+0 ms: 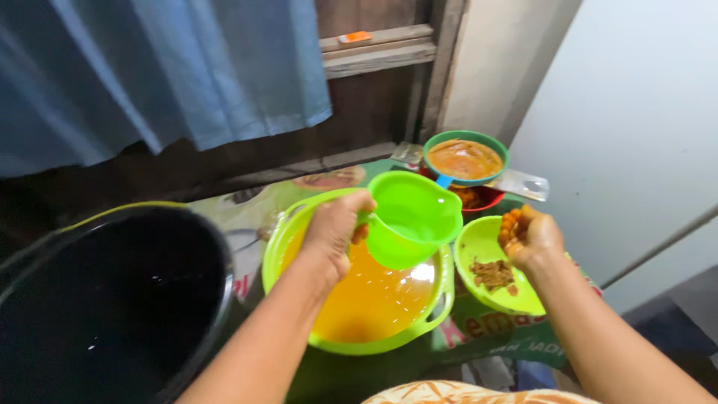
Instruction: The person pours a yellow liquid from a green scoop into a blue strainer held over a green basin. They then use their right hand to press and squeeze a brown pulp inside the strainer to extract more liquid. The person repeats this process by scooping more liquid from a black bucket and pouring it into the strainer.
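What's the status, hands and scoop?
Left hand holds green scoop over basin of orange liquid. Right hand messy, above small green bowl. Nothing blocking.

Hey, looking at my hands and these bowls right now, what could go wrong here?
The green jug in your left hand hangs tilted over the big green basin of orange liquid; a splash might go over its rim. Your right hand has orange bits stuck on it above the small green bowl; some may drop outside it.

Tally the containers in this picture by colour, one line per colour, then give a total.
Lime green: 3 (large basin, jug in the left hand, small bowl under the right hand)
Dark green: 1 (bowl)
Red: 1 (bowl)
Black: 1 (bucket)
Total: 6
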